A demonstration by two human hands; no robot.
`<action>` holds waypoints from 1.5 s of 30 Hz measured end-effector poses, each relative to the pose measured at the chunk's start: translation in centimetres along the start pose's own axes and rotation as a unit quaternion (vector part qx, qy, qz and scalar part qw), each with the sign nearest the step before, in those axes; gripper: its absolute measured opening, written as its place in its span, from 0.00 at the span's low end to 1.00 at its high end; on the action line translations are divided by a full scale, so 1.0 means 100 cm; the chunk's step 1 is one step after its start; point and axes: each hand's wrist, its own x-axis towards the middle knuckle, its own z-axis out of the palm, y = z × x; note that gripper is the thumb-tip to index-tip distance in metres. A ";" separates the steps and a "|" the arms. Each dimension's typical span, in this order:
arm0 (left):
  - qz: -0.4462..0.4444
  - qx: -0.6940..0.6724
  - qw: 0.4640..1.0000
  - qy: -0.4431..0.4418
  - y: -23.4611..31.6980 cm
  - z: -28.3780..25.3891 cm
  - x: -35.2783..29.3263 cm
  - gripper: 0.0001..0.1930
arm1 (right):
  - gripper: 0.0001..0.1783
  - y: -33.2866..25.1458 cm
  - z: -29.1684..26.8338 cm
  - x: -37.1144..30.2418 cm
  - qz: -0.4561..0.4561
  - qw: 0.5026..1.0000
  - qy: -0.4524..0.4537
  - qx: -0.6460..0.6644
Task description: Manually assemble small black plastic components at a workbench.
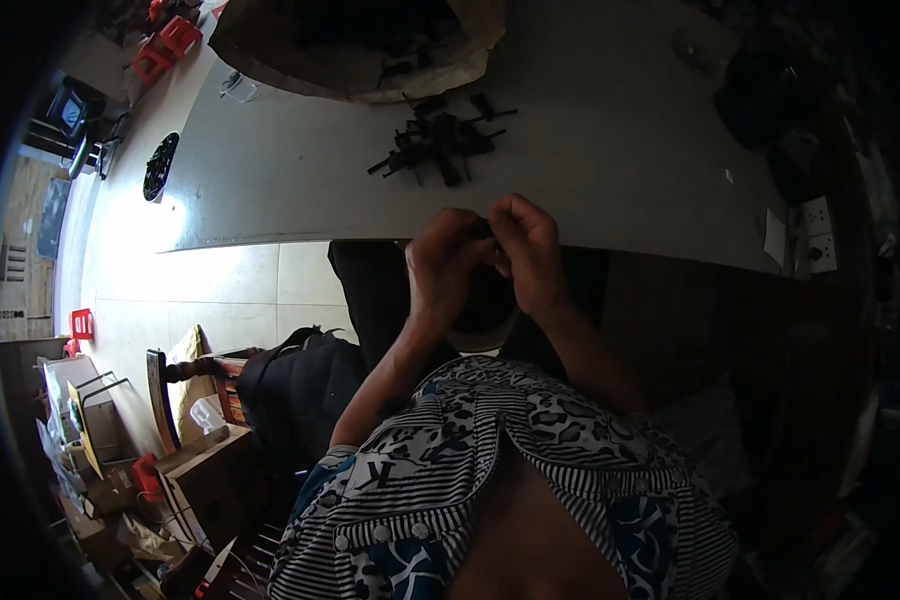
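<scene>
Grey table (300, 175) beyond; dark piece (482, 229) between left hand (440, 258) and right hand (532, 250).

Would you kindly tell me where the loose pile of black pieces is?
The pile lies on the grey table, upper middle of the head view, between the open bag and the left hand.

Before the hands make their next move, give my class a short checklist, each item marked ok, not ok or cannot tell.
1. Left hand on the small dark piece: ok.
2. Right hand meeting it at that piece: ok.
3. Piece's shape clearly visible: cannot tell, the hands mostly cover it.
4. Black parts lying on the table, beyond the hands: ok.
5. Those parts separated: not ok, they overlap in a heap.
6. Brown bag open: ok.
</scene>
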 end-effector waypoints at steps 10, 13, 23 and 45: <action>0.255 0.320 0.910 0.065 0.000 0.003 -0.006 0.09 | 0.10 0.010 0.002 0.006 0.038 0.997 -0.056 0.040; 0.249 0.317 0.912 0.076 -0.002 -0.003 -0.006 0.09 | 0.11 0.004 -0.002 0.012 0.059 0.994 -0.094 -0.008; 0.026 0.432 0.893 -0.122 -0.037 -0.040 -0.013 0.15 | 0.13 0.033 0.020 0.099 -0.219 0.656 0.091 -0.716; -0.117 -0.037 0.989 -0.081 -0.012 -0.036 0.026 0.07 | 0.05 -0.009 -0.027 0.038 0.008 0.991 -0.120 -0.054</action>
